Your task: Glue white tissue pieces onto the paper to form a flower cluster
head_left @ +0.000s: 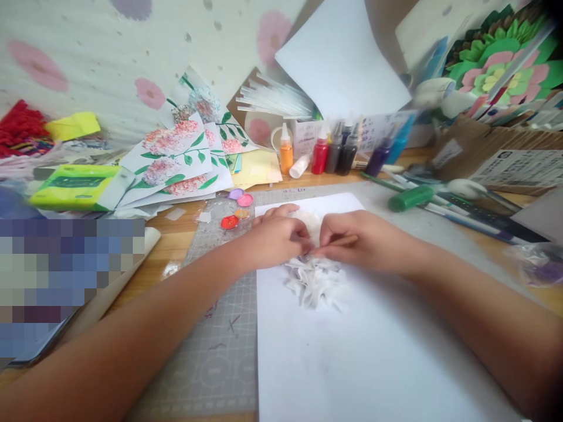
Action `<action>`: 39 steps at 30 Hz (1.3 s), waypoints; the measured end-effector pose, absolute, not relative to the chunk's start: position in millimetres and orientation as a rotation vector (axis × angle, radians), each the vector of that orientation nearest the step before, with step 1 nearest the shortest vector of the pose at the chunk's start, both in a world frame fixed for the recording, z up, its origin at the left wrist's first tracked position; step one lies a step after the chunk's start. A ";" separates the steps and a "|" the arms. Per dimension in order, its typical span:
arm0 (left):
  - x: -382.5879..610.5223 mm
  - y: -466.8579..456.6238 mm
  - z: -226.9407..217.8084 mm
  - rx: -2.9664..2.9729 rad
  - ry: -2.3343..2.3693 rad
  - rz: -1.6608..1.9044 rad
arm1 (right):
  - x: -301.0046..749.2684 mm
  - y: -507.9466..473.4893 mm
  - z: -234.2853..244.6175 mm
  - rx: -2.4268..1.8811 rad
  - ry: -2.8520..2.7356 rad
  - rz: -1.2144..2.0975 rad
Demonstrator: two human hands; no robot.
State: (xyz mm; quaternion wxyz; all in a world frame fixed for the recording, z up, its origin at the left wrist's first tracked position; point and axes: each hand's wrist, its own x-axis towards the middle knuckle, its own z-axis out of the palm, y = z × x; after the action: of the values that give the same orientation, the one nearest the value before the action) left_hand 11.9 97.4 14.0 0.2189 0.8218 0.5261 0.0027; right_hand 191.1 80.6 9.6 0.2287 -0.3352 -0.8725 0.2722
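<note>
A pile of small white cut-paper petals lies on a white sheet of paper that rests on a grey cutting mat. My left hand is closed, its fingertips pinching at the top of the petal pile. My right hand is also closed and holds a thin wooden stick pointing left toward the petals. The two hands meet fingertip to fingertip above the pile.
Small paint pots sit at the mat's far left corner. Bottles of coloured paint stand at the back. Painted flower sheets, a green packet, pens and a green marker, and paper flowers crowd the desk.
</note>
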 end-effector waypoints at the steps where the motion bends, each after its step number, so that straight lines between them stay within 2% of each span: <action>1: 11.1 97.7 13.9 2.276 1.445 0.005 | 190.4 80.2 10.0 -0.904 -2.419 0.707; 5: 7.5 98.2 13.2 2.306 1.386 0.002 | 189.0 78.8 11.6 -0.838 -2.458 0.564; 22: 5.2 97.4 15.7 2.332 1.319 0.034 | 185.6 77.9 14.2 -0.813 -2.544 0.436; 27: 4.6 99.2 14.9 2.311 1.322 0.031 | 178.5 80.3 20.3 -0.992 -2.555 0.546; 32: -4.3 98.2 20.4 2.302 1.343 0.189 | 171.1 81.3 17.8 -1.113 -2.476 0.678; 35: -16.3 93.0 31.4 2.351 1.403 0.318 | 177.0 81.0 19.3 -1.012 -2.188 0.712; 39: -35.8 88.1 47.7 2.259 1.485 0.578 | 201.6 80.9 36.3 -0.863 -1.407 0.507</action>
State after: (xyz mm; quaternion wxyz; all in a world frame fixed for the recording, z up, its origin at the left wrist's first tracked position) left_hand -35.8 88.1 47.7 0.1876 0.8026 0.5277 0.2054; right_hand 201.6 80.9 36.3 0.6499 -0.3797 -0.6195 0.2230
